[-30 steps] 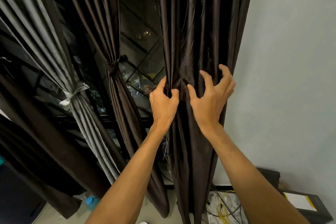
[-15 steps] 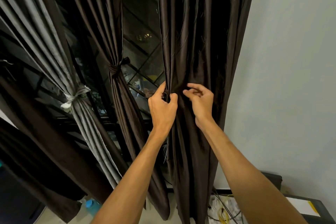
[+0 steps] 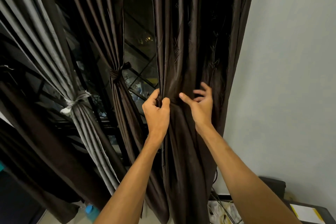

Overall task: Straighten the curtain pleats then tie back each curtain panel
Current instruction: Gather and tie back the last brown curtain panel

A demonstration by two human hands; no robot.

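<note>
Only small patches of the floor (image 3: 52, 219) show, pale and smooth, along the bottom edge of the view. At the lower left a clear bottle with a blue cap (image 3: 90, 209) stands on it, close to the hems of the dark hanging fabric. Toward the lower right, beside the wall, a loose tangle of white, yellow and dark cables (image 3: 224, 211) lies in a heap on the floor. In the right corner stands a low dark piece of furniture (image 3: 272, 185), and a white and yellow sheet (image 3: 306, 213) lies on top of it.
</note>
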